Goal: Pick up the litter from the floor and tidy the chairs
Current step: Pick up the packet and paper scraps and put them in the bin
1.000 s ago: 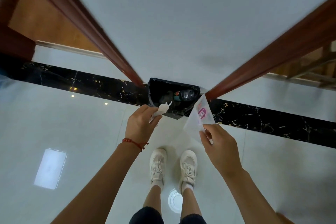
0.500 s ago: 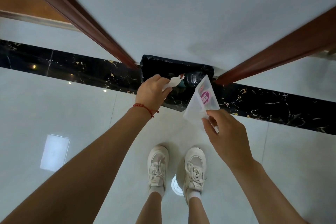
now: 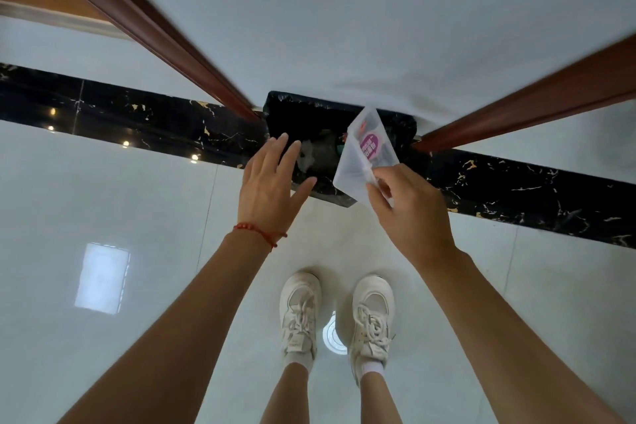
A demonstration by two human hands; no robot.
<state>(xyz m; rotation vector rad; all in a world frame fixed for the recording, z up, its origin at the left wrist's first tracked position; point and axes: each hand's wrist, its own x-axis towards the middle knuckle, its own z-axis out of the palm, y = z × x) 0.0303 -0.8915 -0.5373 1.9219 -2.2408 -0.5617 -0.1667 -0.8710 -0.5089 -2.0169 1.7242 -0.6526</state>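
A bin lined with a black bag [image 3: 303,107] stands on the floor against the white wall. My left hand [image 3: 270,186] hovers over its near left edge with straight, spread fingers and holds nothing. A crumpled white tissue [image 3: 306,157] lies inside the bin beside a dark bottle [image 3: 327,148]. My right hand [image 3: 409,213] pinches the lower corner of a clear plastic wrapper with a pink label [image 3: 366,155], held above the bin's right half.
A white wall column [image 3: 344,17] rises behind the bin, flanked by two red-brown wooden trims [image 3: 165,34]. A black marble strip [image 3: 130,120] crosses the glossy white floor. My white sneakers [image 3: 299,313] stand just short of the bin.
My left hand has let go of the white tissue, which now lies in the bin, and its fingers have spread. My right hand has carried the wrapper further over the bin.
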